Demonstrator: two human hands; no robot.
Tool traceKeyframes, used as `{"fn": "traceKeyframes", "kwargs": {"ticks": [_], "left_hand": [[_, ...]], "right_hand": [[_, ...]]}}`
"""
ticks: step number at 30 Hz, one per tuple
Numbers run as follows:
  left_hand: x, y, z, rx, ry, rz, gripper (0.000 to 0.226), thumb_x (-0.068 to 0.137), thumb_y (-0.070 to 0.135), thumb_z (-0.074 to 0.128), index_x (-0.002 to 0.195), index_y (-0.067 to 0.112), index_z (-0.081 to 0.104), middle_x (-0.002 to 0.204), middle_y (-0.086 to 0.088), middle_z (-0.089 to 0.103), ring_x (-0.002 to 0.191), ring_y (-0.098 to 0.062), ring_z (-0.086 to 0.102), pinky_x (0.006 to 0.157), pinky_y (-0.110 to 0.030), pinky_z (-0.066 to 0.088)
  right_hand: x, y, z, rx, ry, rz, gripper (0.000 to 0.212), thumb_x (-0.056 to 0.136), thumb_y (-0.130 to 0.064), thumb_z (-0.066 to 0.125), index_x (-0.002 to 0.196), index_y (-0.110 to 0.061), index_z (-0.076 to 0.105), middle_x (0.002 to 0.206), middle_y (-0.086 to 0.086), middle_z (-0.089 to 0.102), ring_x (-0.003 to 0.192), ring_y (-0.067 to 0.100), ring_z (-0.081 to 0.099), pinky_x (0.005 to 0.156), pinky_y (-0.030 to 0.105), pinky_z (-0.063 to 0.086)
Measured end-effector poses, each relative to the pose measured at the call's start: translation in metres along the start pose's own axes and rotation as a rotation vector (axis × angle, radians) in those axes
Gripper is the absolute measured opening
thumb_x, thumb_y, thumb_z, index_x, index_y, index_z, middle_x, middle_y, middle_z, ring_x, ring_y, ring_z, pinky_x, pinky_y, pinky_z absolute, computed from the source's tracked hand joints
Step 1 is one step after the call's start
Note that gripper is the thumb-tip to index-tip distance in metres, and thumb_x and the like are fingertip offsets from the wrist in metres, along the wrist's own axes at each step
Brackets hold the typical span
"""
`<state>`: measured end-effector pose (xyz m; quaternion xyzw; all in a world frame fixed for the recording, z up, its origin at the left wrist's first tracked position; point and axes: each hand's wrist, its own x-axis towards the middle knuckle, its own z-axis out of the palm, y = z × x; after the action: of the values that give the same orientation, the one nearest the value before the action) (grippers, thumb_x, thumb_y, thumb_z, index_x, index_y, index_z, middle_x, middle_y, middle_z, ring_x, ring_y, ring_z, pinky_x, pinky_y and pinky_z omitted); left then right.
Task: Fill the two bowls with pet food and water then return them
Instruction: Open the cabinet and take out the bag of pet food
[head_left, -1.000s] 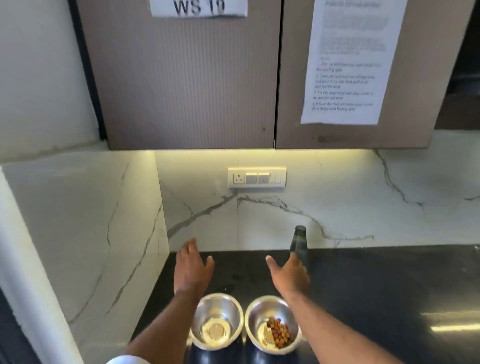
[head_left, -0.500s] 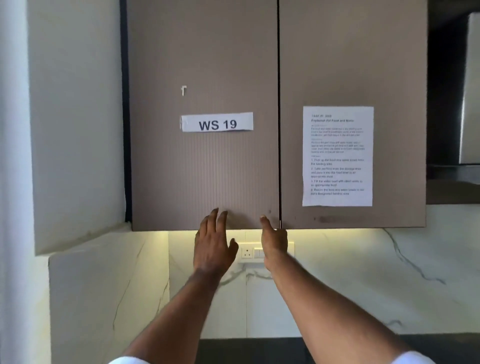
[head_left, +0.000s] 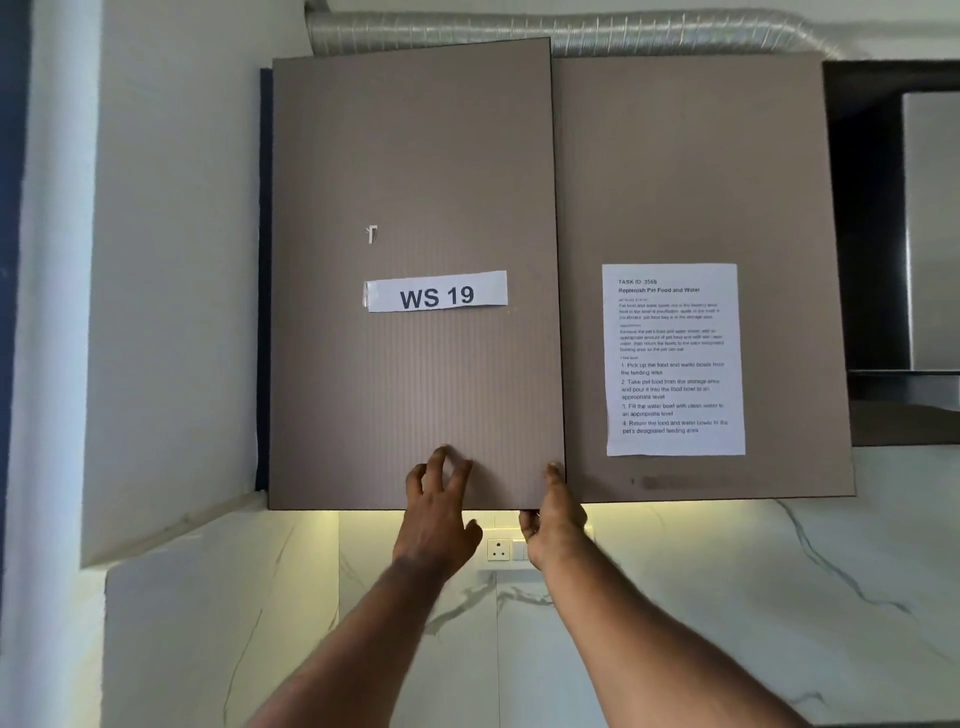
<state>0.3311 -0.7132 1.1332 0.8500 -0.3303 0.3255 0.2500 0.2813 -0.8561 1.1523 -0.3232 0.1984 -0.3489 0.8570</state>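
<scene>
I look up at a brown wall cabinet. Its left door (head_left: 415, 182), labelled "WS 19", stands slightly ajar, its right edge out in front of the right door (head_left: 691, 156). My right hand (head_left: 553, 512) grips the left door's bottom right corner, fingers curled under the edge. My left hand (head_left: 439, 506) rests against the door's lower face with fingers spread and holds nothing. The two bowls and the bottle are out of view below.
A printed task sheet (head_left: 674, 358) is taped to the right door. A wall socket (head_left: 500, 550) sits under the cabinet on the marble backsplash. A silver duct (head_left: 571, 31) runs above. A white wall (head_left: 171, 260) juts out on the left.
My view has risen from the counter and bowls to the cabinet. Both hands went up to the left door's bottom edge, and the door has swung slightly out.
</scene>
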Motion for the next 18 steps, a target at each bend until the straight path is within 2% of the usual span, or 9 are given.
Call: {"fn": "traceKeyframes", "kwargs": {"ticks": [2, 4, 7, 10, 12, 16, 18], "left_hand": [[-0.007, 0.002, -0.007, -0.006, 0.005, 0.005, 0.086, 0.084, 0.025, 0.073, 0.157, 0.028, 0.028, 0.167, 0.001, 0.005, 0.151, -0.035, 0.01, 0.117, -0.047, 0.042], [-0.016, 0.006, -0.015, -0.008, 0.01, 0.003, 0.088, 0.082, 0.025, 0.074, 0.156, 0.025, 0.027, 0.166, -0.001, 0.007, 0.15, -0.036, 0.013, 0.118, -0.047, 0.04], [-0.032, 0.013, -0.028, 0.032, 0.018, -0.024, 0.098, 0.082, 0.034, 0.078, 0.158, 0.016, 0.02, 0.167, -0.006, 0.009, 0.15, -0.037, 0.017, 0.122, -0.046, 0.034], [-0.05, 0.026, -0.045, 0.065, 0.055, -0.052, 0.113, 0.081, 0.047, 0.08, 0.16, 0.012, 0.008, 0.166, -0.012, 0.012, 0.151, -0.038, 0.021, 0.123, -0.044, 0.03], [-0.062, 0.035, -0.056, 0.133, 0.089, -0.016, 0.12, 0.081, 0.055, 0.077, 0.161, 0.009, 0.0, 0.167, -0.015, 0.013, 0.154, -0.037, 0.017, 0.125, -0.044, 0.026], [-0.096, 0.048, -0.08, 0.275, 0.139, 0.075, 0.126, 0.081, 0.066, 0.069, 0.159, 0.013, -0.014, 0.171, -0.016, 0.007, 0.159, -0.035, 0.007, 0.127, -0.045, 0.02], [-0.115, 0.051, -0.091, 0.274, 0.163, 0.072, 0.122, 0.082, 0.066, 0.069, 0.159, 0.015, -0.011, 0.172, -0.018, 0.006, 0.159, -0.036, 0.006, 0.126, -0.047, 0.02]], "right_hand": [[-0.008, -0.001, -0.004, -0.06, -0.014, -0.067, 0.051, 0.093, -0.048, 0.072, 0.123, -0.009, 0.058, 0.12, 0.013, 0.064, 0.101, 0.029, 0.063, 0.069, 0.033, 0.056], [-0.019, -0.001, -0.012, -0.15, -0.027, -0.134, 0.05, 0.094, -0.051, 0.069, 0.118, -0.007, 0.061, 0.115, 0.011, 0.064, 0.102, 0.03, 0.064, 0.078, 0.039, 0.061], [-0.043, 0.004, -0.031, -0.338, -0.004, -0.231, 0.051, 0.089, -0.06, 0.07, 0.094, -0.01, 0.063, 0.096, 0.009, 0.07, 0.082, 0.026, 0.068, 0.085, 0.049, 0.062], [-0.078, -0.001, -0.049, -0.569, 0.025, -0.425, 0.054, 0.082, -0.066, 0.072, 0.074, -0.014, 0.061, 0.079, 0.005, 0.072, 0.079, 0.033, 0.067, 0.077, 0.044, 0.053], [-0.104, -0.007, -0.053, -0.655, 0.003, -0.59, 0.049, 0.081, -0.06, 0.075, 0.067, -0.016, 0.059, 0.067, -0.001, 0.067, 0.074, 0.031, 0.063, 0.069, 0.039, 0.047], [-0.155, -0.014, -0.057, -0.821, -0.152, -0.88, 0.046, 0.082, -0.049, 0.075, 0.064, -0.015, 0.049, 0.056, -0.004, 0.058, 0.058, 0.025, 0.055, 0.055, 0.033, 0.037], [-0.179, -0.013, -0.056, -0.896, -0.257, -1.005, 0.044, 0.082, -0.052, 0.072, 0.065, -0.017, 0.05, 0.056, -0.006, 0.057, 0.054, 0.017, 0.054, 0.053, 0.032, 0.04]]}}
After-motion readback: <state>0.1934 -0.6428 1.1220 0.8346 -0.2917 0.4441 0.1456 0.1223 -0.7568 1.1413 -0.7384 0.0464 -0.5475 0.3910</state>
